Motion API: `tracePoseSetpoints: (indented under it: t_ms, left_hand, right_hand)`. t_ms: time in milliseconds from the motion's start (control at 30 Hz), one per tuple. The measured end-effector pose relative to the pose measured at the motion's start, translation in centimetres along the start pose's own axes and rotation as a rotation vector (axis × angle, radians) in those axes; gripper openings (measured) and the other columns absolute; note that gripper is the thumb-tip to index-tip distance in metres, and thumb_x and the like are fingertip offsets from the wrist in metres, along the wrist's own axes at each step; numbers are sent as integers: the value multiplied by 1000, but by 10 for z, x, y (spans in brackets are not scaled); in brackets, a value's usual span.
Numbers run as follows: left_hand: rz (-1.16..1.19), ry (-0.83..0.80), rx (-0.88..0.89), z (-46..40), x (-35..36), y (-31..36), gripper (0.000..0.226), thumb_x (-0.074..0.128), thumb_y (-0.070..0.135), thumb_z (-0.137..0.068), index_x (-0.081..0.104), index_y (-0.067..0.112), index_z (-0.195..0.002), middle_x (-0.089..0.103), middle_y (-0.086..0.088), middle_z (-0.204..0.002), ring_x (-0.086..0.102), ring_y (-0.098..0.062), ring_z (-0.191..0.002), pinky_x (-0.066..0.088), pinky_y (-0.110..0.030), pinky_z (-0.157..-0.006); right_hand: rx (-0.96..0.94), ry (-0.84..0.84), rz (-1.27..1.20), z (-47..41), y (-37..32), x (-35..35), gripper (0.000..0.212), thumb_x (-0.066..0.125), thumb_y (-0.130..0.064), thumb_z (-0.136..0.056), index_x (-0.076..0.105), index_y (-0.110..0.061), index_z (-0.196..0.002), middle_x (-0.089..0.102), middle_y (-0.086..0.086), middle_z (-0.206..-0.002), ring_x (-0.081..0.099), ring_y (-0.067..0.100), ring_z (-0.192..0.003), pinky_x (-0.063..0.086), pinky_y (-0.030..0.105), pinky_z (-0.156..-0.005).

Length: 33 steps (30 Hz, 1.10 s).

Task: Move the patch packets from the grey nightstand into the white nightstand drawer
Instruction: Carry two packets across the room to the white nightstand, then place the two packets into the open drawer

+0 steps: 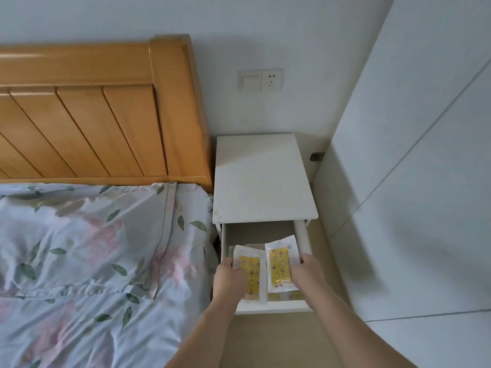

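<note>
Head view: the white nightstand (261, 179) has its drawer (276, 306) pulled open; the left hand (230, 277) grasps one patch packet (250, 277) over the drawer's left side; the right hand (308, 272) grasps another packet (281, 266) near the right wall; their yellow printing is unreadable.

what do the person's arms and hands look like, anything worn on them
Both forearms are bare up to the bottom edge of the picture: no sleeves show. The left hand and the right hand wear no gloves. No watch, bracelet or ring is visible on the parts that show.
</note>
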<state>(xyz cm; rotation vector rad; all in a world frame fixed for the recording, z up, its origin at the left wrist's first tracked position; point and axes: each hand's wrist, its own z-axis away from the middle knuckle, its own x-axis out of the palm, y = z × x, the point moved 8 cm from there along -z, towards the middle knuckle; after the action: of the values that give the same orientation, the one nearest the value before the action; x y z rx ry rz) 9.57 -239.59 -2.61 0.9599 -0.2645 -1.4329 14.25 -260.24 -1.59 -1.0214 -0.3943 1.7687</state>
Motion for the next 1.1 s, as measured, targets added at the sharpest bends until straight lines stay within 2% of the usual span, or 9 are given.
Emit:
tracePoseSetpoints:
  t_ms: [67,167,300,533,633,733,800,900,1100]
  left_hand:
    - [-39,29,-38,-55,24,-20,37,35,3,-86,57,16,-112,64,-2,-87,60,-19,-69,48,-29,-51]
    - [-109,89,-65,-137,59,-52,33,33,1,-85,49,15,-110,58,-1,-87,56,-16,-69,44,-26,-52]
    - [-215,153,-59,-232,99,-95,36,36,5,-88,45,13,-122,60,-3,-107,60,-24,-94,53,-38,-75]
    - [-340,185,-55,-318,129,-141,52,38,6,-95,27,12,-145,48,-13,-141,48,-33,-128,43,-44,-105]
    - [-469,155,35,-305,129,-129,64,37,4,-94,13,10,-153,34,-10,-152,39,-29,-137,37,-38,-109]
    - [-609,105,118,-260,116,-95,59,41,4,-92,24,10,-148,37,-7,-147,41,-25,-131,40,-36,-108]
    - [-639,77,146,-222,95,-63,50,42,5,-91,35,11,-141,41,-3,-142,40,-22,-129,39,-36,-108]
    - [-632,87,207,-157,43,3,43,38,8,-94,40,15,-136,44,-1,-139,43,-22,-124,44,-38,-101]
    - [-672,265,494,12,-75,146,41,37,19,-102,37,12,-142,41,-4,-145,40,-22,-131,37,-35,-105]
  right_hand:
    - [31,-13,51,-59,21,33,21,39,-14,-97,59,-14,-91,66,3,-86,59,16,-67,40,24,-52]
    - [60,2,119,-144,60,87,22,37,-17,-100,57,-10,-94,59,1,-84,51,14,-65,33,25,-50]
    - [109,-26,57,-238,113,157,24,39,-9,-97,57,-8,-114,61,6,-101,55,17,-76,35,25,-52]
    - [155,-113,82,-304,154,227,40,41,-4,-97,48,-7,-137,58,14,-130,57,32,-116,50,37,-88]
    - [126,-89,155,-289,140,211,50,44,-2,-94,40,-9,-143,54,12,-137,61,28,-111,54,31,-78]
    - [45,-89,217,-252,100,172,58,44,-1,-94,31,-12,-149,47,7,-144,62,11,-78,43,15,-54]
    - [-21,-100,257,-218,61,140,59,44,-2,-93,31,-15,-149,49,5,-143,58,8,-67,40,17,-47]
    - [-155,-130,298,-149,-14,92,55,45,-7,-96,31,-16,-148,48,3,-142,64,10,-73,47,20,-53]
    - [-493,-153,421,23,-165,13,49,48,-14,-98,36,-15,-146,45,2,-146,48,19,-129,41,30,-102]
